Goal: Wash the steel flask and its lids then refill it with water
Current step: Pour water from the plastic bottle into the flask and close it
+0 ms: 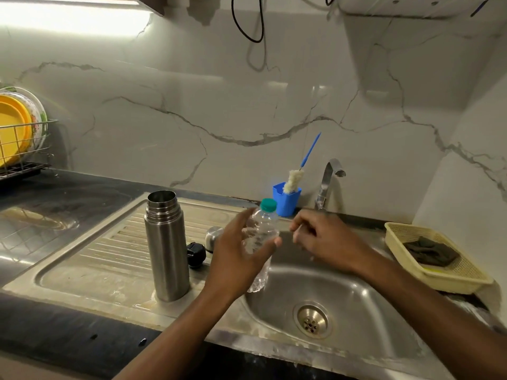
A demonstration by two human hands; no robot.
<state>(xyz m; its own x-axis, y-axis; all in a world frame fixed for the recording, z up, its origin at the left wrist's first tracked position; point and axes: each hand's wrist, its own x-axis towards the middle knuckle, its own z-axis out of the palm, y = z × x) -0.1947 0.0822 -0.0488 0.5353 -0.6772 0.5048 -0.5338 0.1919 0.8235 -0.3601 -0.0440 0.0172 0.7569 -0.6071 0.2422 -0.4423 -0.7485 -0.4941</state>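
Room: kitchen corner; white veined marble wall [219, 105] lit by a strip light at top left.
Surface: dark counter [68, 204] with a steel sink [356, 292] set in it; ribbed drainboard [109, 256] to the left of the basin, drain [312, 320] at the basin floor.
Tap [327, 182]: stood at the back rim; no water was seen running.
Flask [167, 248]: upright on the drainboard near its front edge, mouth uncovered.
Black lid [196, 255]: lay on the drainboard just right of the flask.
Steel lid [214, 237]: sat behind the black lid, partly hidden by the left hand.
Left hand [236, 259]: fingers and thumb wrapped round a clear bottle [262, 231] at mid-body, holding it tilted over the basin's left rim; teal cap [268, 205] was on.
Right hand [323, 239]: over the basin, just right of the bottle, not touching it; fingers curled, blurred; whether they pinched anything could not be told.
Blue cup [286, 201]: at the back rim, holding a brush [293, 181].
Basket [439, 275]: cream, right of the basin, held a dark cloth [429, 250].
Rack [24, 149]: far left, held yellow plates [13, 127].
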